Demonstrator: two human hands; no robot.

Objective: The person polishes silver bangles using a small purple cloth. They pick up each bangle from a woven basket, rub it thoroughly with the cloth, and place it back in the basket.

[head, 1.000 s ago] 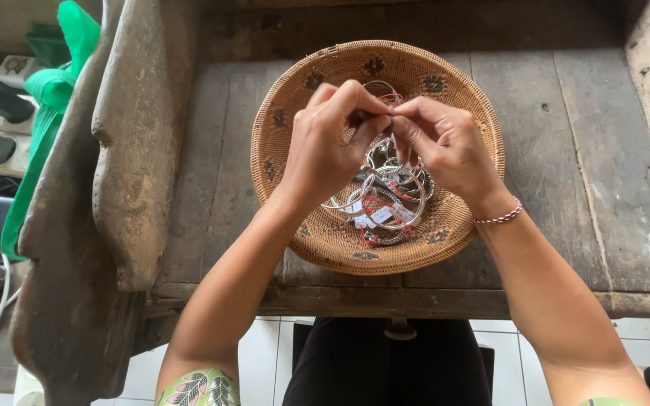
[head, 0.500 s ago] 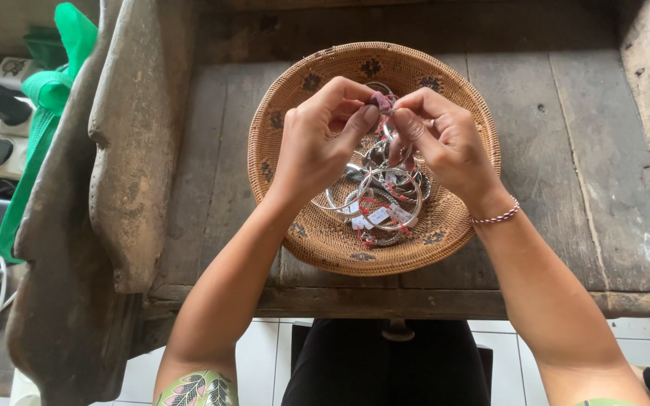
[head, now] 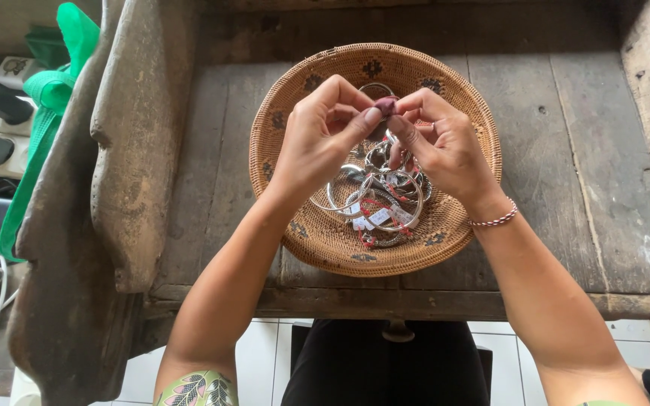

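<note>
My left hand (head: 317,139) and my right hand (head: 441,143) meet over the middle of the basket, both curled nearly closed, thumbs and forefingers pinching one small dark reddish-purple lump (head: 385,105) between them; I cannot tell whether it is cloth, putty or a stone. The left thumb presses it from the side while the right fingertips steady it from the other, and the remaining fingers are folded in loosely, holding nothing else that I can see. Under everything is the worn grey plank table (head: 566,150), cracked and stained, with a carved, weathered wooden beam (head: 114,173) standing along its left edge and a bright green cloth bag (head: 54,83) hanging beyond that. On the planks sits the round, shallow woven rattan basket (head: 317,248) with small dark motifs around its wall. Inside it, directly below my hands, lies a tangled heap of silver bangles and rings (head: 378,188), some tied with red thread and tiny white paper tags. On my right wrist is a thin red-and-white beaded bracelet (head: 494,221). As I judge it, the work goes best with a light, even pinch, kept low over the basket so that anything slipping lands in the heap and not on the planks.
</note>
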